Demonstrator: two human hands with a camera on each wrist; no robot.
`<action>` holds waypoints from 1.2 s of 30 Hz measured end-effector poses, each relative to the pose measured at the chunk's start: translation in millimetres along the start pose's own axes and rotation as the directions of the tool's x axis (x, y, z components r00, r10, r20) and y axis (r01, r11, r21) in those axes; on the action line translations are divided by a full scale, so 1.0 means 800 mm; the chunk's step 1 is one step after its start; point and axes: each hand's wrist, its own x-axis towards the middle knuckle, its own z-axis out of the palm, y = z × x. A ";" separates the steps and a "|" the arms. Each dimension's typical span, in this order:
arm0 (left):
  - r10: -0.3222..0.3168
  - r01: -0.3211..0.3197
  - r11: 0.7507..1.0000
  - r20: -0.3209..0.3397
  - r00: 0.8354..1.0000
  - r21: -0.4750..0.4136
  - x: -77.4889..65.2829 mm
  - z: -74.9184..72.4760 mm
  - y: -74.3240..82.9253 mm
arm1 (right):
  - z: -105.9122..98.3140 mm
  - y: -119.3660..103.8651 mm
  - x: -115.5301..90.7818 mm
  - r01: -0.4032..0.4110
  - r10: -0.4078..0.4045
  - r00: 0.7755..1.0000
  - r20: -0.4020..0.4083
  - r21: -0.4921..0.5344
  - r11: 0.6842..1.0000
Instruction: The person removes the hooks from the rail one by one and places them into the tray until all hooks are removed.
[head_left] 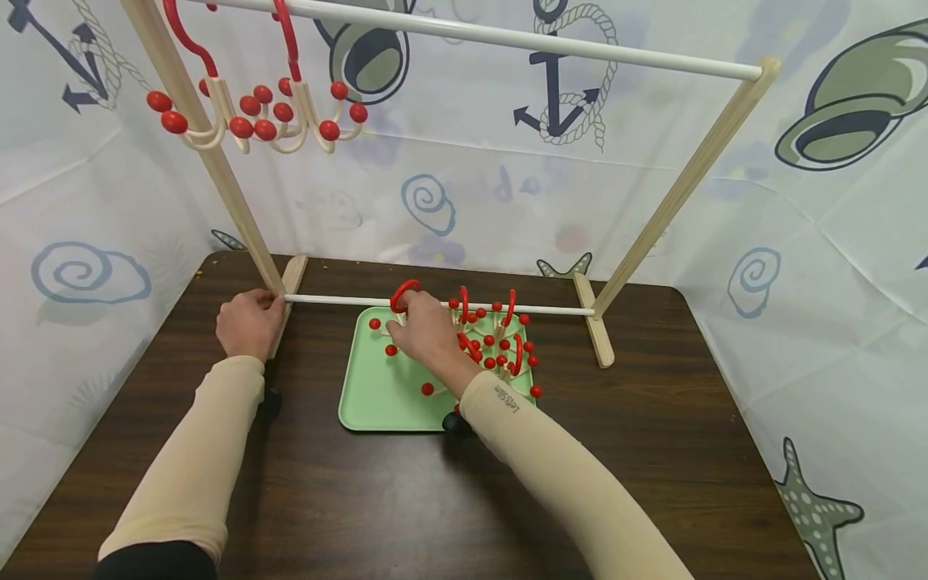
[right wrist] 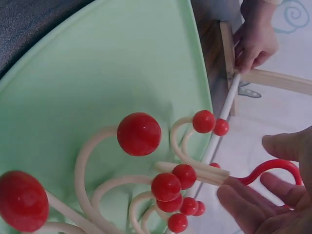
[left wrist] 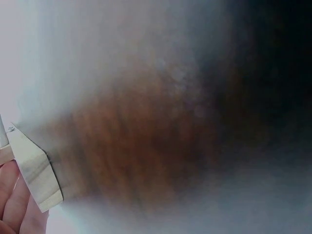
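At the lower left corner of a wooden stand, my left hand (head_left: 250, 324) grips the foot of the post (head_left: 246, 225); the right wrist view shows its fingers curled there. My right hand (head_left: 431, 326) is over the left part of a green tray (head_left: 384, 411). In the right wrist view its thumb and fingers are spread around the red hook (right wrist: 275, 163) of a multi-arm hanger (right wrist: 195, 168) with red ball tips. The fingers lie along the hook and the thumb stands apart from it. Several similar hangers (head_left: 500, 342) crowd the tray's right side.
Hangers (head_left: 293, 121) with red balls hang from the white upper bar (head_left: 507, 36) at its left end. A white lower bar (head_left: 333, 300) runs behind the tray, between the posts. The right post (head_left: 681, 185) slants up on the far side. Patterned cloth (head_left: 464, 201) stands behind the dark table (head_left: 348, 499).
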 end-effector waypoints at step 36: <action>0.001 -0.001 1.000 0.008 1.000 0.007 0.001 0.002 -0.003 | -0.218 -0.138 0.032 0.464 -0.529 0.801 -0.280 -0.268 0.844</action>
